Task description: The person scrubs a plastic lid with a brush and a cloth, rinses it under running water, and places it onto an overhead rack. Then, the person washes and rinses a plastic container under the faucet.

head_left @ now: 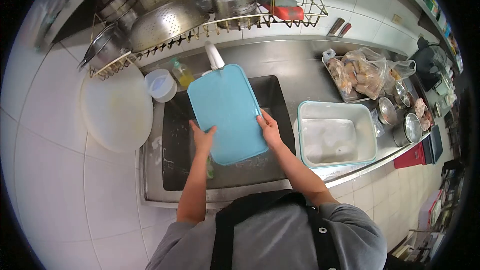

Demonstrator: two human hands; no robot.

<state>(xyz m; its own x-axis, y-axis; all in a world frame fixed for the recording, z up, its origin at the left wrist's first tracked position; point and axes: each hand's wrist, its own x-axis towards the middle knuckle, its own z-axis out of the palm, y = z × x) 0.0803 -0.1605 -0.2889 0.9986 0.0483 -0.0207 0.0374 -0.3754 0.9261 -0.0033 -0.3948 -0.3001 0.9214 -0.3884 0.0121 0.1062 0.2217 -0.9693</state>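
A light blue rectangular plastic lid (225,105) with rounded corners is tilted over the dark sink basin (175,170), its far end close to the white faucet (214,56). My left hand (203,140) is at the lid's lower left edge, thumb on the top face; some of its fingers are hidden. On the right edge, my right hand (270,130) grips with the thumb at the rim and the fingers curled round the side. To the right of the sink stands a white plastic container (337,159) with a bluish rim, wet inside.
A wire rack (200,30) with metal pots and a colander hangs above. Soap bottle (183,73), white tub (161,85) and large round white board (117,110) are on the left. Bagged food (362,72), metal bowls (386,111) and wall-held knives (337,26) are on the right.
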